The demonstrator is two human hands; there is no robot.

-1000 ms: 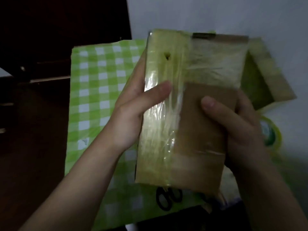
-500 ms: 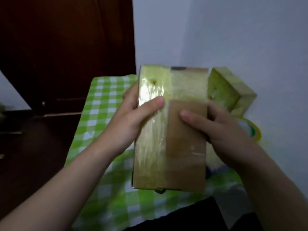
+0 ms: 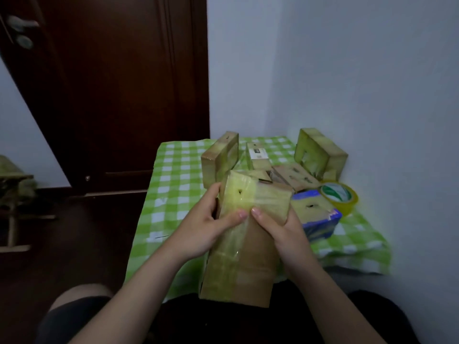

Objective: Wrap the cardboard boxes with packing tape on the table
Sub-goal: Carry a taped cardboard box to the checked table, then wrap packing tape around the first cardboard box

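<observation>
Dark brown wooden door (image 3: 119,90) with silver lever handle (image 3: 21,23), left of plain white wall (image 3: 347,70). Green-and-white checked tablecloth (image 3: 173,192) hangs over near edge. Pale wooden stool (image 3: 11,224), blurred, on dark wooden floor (image 3: 74,234) far left.

Setting: home room, ordinary living space.
Evidence: dark wood panel door (image 3: 119,95) with lever handle (image 3: 22,23); plain pale walls (image 3: 347,70) meeting in corner; dark wood floor (image 3: 74,232); small table in corner under green-white check cloth (image 3: 173,189); low wooden furniture (image 3: 12,194) with greenish pad far left, type unclear.
Taped boxes (image 3: 320,152) and tape roll (image 3: 339,197) on cloth.
Light dim.
</observation>
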